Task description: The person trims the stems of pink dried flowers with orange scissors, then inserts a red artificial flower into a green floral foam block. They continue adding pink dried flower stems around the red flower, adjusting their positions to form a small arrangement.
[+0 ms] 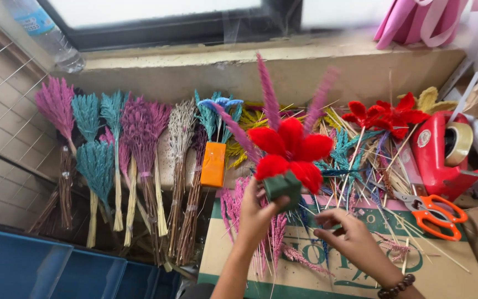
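My left hand [256, 213] grips a small dark green foam block [283, 187] and holds it up over the cardboard. A red fuzzy flower [290, 152] and three pink-purple dried grass plumes [268, 91] stick out of the block. My right hand [345, 232] hovers just right of and below the block, fingers curled loosely and apart, nothing in it. A dark bead bracelet [396, 286] circles that wrist.
A cardboard box [355, 274] carries loose dyed stems and sticks. Bundles of dyed dried grass [123, 160] lean at the left. An orange block [213, 164], more red flowers [385, 116], orange-handled scissors [432, 213] and a red tape dispenser [441, 149] lie around.
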